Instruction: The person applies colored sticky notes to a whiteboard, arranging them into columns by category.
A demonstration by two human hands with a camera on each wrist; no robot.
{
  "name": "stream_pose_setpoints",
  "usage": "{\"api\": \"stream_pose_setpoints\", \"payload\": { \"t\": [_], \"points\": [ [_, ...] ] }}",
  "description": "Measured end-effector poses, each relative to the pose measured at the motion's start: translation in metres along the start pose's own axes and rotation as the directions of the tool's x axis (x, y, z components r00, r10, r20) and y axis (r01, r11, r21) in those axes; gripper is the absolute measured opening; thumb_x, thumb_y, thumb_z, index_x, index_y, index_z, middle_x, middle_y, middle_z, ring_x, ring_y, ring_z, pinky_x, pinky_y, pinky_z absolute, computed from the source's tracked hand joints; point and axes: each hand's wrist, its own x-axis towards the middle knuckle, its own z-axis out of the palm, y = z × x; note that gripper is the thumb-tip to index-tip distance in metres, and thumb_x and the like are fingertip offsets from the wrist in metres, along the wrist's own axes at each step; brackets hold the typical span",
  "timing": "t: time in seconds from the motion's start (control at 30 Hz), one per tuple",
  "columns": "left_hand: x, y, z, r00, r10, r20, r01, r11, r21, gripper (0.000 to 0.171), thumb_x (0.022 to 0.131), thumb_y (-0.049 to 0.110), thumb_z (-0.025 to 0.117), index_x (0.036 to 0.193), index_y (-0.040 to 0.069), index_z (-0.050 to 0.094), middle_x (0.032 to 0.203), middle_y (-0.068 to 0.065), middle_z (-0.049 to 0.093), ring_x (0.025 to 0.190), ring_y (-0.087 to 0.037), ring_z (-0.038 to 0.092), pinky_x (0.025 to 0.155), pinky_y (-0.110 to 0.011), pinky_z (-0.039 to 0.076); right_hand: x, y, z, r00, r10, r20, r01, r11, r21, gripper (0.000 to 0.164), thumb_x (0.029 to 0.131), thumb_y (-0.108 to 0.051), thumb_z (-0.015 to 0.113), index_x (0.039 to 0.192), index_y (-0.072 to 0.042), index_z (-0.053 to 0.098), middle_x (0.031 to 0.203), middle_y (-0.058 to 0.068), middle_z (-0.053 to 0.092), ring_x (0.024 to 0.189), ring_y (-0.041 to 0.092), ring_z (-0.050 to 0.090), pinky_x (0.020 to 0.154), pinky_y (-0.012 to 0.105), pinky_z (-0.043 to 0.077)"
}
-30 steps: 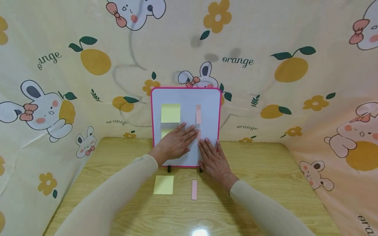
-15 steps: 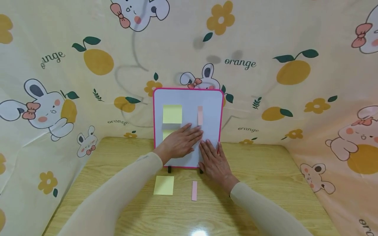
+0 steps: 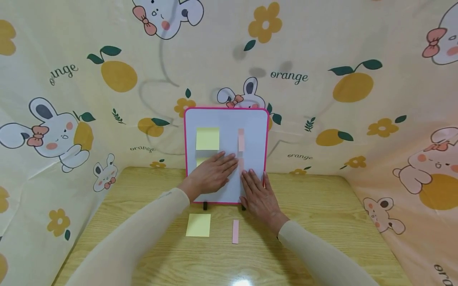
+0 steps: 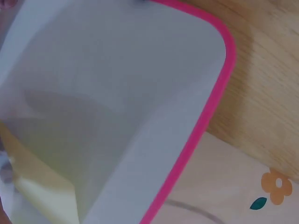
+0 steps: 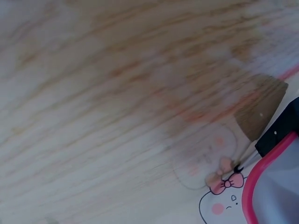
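A whiteboard (image 3: 229, 119) with a pink rim stands upright on small black feet. My left hand (image 3: 209, 174) lies against its middle, fingers straight and pointing right, partly covering a lower yellow sticky note (image 3: 202, 162). Above that hand an upper yellow sticky note (image 3: 207, 138) is stuck on. To the right an upper pink strip (image 3: 241, 140) hangs over a lower pink strip (image 3: 241, 164). My right hand (image 3: 260, 198) rests flat on the board's lower right, fingertips at the lower strip, whose bottom end is hidden. The left wrist view catches the lower note (image 4: 51, 186) lifting off the board.
On the wooden table (image 3: 304, 206) in front of the board lie another yellow sticky note (image 3: 198, 225) and another pink strip (image 3: 235, 232). A patterned cloth (image 3: 304, 39) walls off the back and both sides. One black foot (image 5: 280, 128) shows in the right wrist view.
My left fingers slid right across the lower pink strip, covering it, then drew back left so it shows again. My right hand has stayed in place.
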Motion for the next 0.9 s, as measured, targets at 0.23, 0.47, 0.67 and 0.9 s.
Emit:
{"api": "stream_pose_setpoints", "payload": {
  "t": [0.23,0.47,0.67,0.9],
  "points": [
    [0.005,0.008,0.005,0.998,0.070,-0.008,-0.070,0.997,0.034,0.063,0.114,0.045,0.034,0.169,0.015,0.026,0.176,-0.001,0.022,0.164,-0.018,0.016,0.136,-0.045,0.014,0.000,-0.002,-0.001,1.000,0.002,-0.008,-0.002,1.000,0.013,0.077,0.107,-0.048,0.049,0.167,-0.006,0.026,0.177,0.008,0.020,0.165,0.029,0.012,0.132,0.064,0.011],
    [0.007,-0.003,0.003,1.000,-0.017,0.016,0.017,1.000,0.025,0.065,0.113,0.048,0.036,0.170,0.018,0.024,0.177,0.004,0.020,0.165,-0.018,0.013,0.137,-0.045,0.007,0.001,-0.003,-0.002,1.000,0.006,-0.029,-0.005,0.999,0.041,0.077,0.106,-0.048,0.051,0.167,-0.006,0.029,0.176,0.007,0.023,0.165,0.029,0.014,0.132,0.064,0.011],
    [0.006,-0.001,0.005,1.000,-0.023,0.014,0.023,0.999,-0.024,0.064,0.114,0.044,0.035,0.169,0.014,0.024,0.176,0.001,0.021,0.165,-0.019,0.014,0.136,-0.045,0.007,0.001,-0.002,-0.002,1.000,0.016,0.001,-0.016,0.999,0.030,0.076,0.107,-0.048,0.049,0.167,-0.006,0.027,0.176,0.007,0.021,0.165,0.029,0.011,0.133,0.063,0.010],
    [0.002,0.015,0.013,0.998,-0.058,-0.036,0.055,0.994,-0.090,0.062,0.113,0.039,0.038,0.168,0.012,0.029,0.176,-0.001,0.024,0.164,-0.020,0.017,0.136,-0.045,0.010,0.000,-0.002,0.001,1.000,0.018,-0.019,-0.017,0.999,0.040,0.076,0.106,-0.047,0.051,0.166,-0.005,0.029,0.175,0.008,0.024,0.165,0.030,0.015,0.132,0.063,0.011]
  ]
}}
